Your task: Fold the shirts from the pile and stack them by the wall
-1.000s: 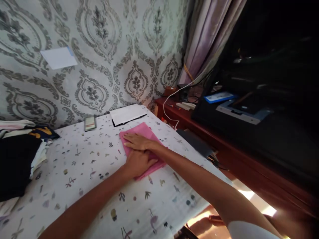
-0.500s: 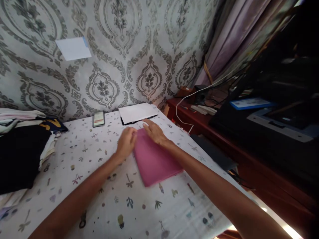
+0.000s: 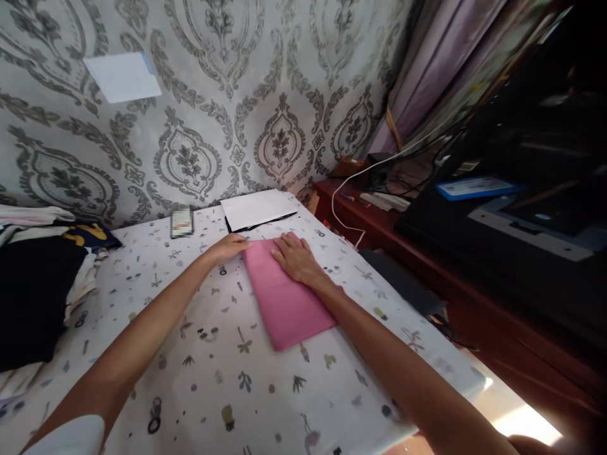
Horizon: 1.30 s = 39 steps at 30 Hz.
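Head view: the pink cloth (image 3: pixel 284 303) lies on the patterned sheet (image 3: pixel 208 379), its long axis pointing away from me, slightly left. My left hand (image 3: pixel 228 247) pinches its far-left corner; my right hand (image 3: pixel 296 259) rests spread over its far end.

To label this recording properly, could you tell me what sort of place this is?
Probably a bedroom or living area at home: the patterned sheet, the pile of clothes and the purple curtain beside damask-style wallpaper suggest it.
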{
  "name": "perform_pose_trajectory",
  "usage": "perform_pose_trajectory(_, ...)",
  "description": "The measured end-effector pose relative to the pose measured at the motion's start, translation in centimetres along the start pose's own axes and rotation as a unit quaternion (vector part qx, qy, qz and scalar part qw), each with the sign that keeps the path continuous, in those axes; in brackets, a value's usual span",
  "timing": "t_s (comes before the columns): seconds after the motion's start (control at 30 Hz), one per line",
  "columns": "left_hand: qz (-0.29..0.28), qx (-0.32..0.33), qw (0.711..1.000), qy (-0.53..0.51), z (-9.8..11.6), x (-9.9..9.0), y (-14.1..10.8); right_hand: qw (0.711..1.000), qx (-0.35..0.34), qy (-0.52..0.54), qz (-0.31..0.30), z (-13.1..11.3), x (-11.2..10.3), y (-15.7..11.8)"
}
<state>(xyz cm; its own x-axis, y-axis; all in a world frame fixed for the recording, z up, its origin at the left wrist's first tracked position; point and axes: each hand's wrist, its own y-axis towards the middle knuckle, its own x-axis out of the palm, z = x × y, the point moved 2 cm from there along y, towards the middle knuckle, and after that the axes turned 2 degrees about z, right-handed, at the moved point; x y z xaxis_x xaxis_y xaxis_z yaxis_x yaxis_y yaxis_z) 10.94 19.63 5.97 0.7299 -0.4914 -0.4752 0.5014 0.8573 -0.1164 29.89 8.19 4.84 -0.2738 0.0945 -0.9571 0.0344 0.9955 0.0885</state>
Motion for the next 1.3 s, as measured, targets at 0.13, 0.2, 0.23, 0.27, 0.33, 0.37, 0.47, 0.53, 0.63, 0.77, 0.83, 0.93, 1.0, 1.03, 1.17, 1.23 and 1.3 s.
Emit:
perform_pose_trajectory(0.13, -0.004, 0.059, 0.996, 0.067, 0.2, -0.3, 0.5, 1.0, 0.0, -0.001, -0.005, 0.1, 0.1, 0.0)
perform_pose_trajectory(0.2, 0.021, 0.097, 0.987, 0.129, 0.2, -0.4, 0.5, 1.0, 0.0, -0.002, -0.006, 0.1, 0.0, 0.0)
perform_pose_trajectory(0.23, 0.041, 0.116, 0.978, 0.171, 0.2, -0.4, 0.3, 1.0, -0.001, -0.002, -0.006, 0.1, 0.0, 0.0)
perform_pose_trajectory(0.27, 0.064, 0.133, 0.965, 0.215, 0.2, -0.5, 0.0, 1.0, -0.003, -0.001, -0.006, 0.0, 0.0, 0.0)
perform_pose_trajectory(0.33, 0.113, 0.149, 0.941, 0.282, 0.4, -0.8, -0.9, 1.0, -0.005, 0.002, -0.006, 0.1, 0.0, 0.0)
perform_pose_trajectory(0.37, 0.133, 0.151, 0.934, 0.296, 0.5, -0.9, -1.7, 1.0, -0.006, 0.005, -0.006, 0.1, 0.1, -0.1)
perform_pose_trajectory(0.47, 0.161, 0.196, 0.918, 0.304, 1.5, -0.4, -4.9, 1.0, -0.007, 0.015, -0.001, 0.1, 0.4, 0.0)
perform_pose_trajectory(0.53, 0.117, 0.254, 0.914, 0.294, 2.5, 0.8, -7.2, 1.0, -0.012, 0.026, 0.004, 0.2, 0.5, 0.1)
perform_pose_trajectory(0.63, 0.003, 0.316, 0.905, 0.287, 4.0, 3.3, -9.4, 0.996, -0.003, 0.079, 0.039, 0.4, -0.2, 0.1)
perform_pose_trajectory(0.77, -0.065, 0.324, 0.89, 0.315, 5.1, 5.7, -8.6, 0.945, 0.039, 0.234, 0.224, -0.1, -3.3, -3.0)
perform_pose_trajectory(0.83, -0.075, 0.315, 0.889, 0.322, 5.1, 6.7, -7.3, 0.898, 0.048, 0.351, 0.26, -1.1, -4.6, -6.6)
perform_pose_trajectory(0.93, -0.098, 0.293, 0.887, 0.344, 4.6, 8.3, -5.8, 0.799, 0.103, 0.582, 0.114, -3.5, -4.1, -13.3)
perform_pose_trajectory(1.0, -0.099, 0.272, 0.889, 0.355, 4.0, 9.1, -5.4, 0.709, 0.165, 0.685, 0.002, -5.1, -2.8, -17.6)
perform_pose_trajectory(1.03, -0.094, 0.264, 0.891, 0.356, 3.7, 9.4, -5.3, 0.674, 0.191, 0.714, -0.023, -5.6, -2.3, -19.2)
perform_pose_trajectory(1.17, -0.084, 0.259, 0.896, 0.352, 3.1, 9.7, -5.1, 0.587, 0.239, 0.771, -0.065, -7.0, -1.1, -22.2)
perform_pose_trajectory(1.23, -0.085, 0.262, 0.894, 0.353, 3.0, 9.6, -5.1, 0.561, 0.243, 0.786, -0.09, -7.4, -1.0, -22.0)
perform_pose_trajectory(1.3, -0.084, 0.269, 0.892, 0.353, 2.9, 9.6, -4.9, 0.542, 0.243, 0.797, -0.114, -8.0, -0.7, -21.3)
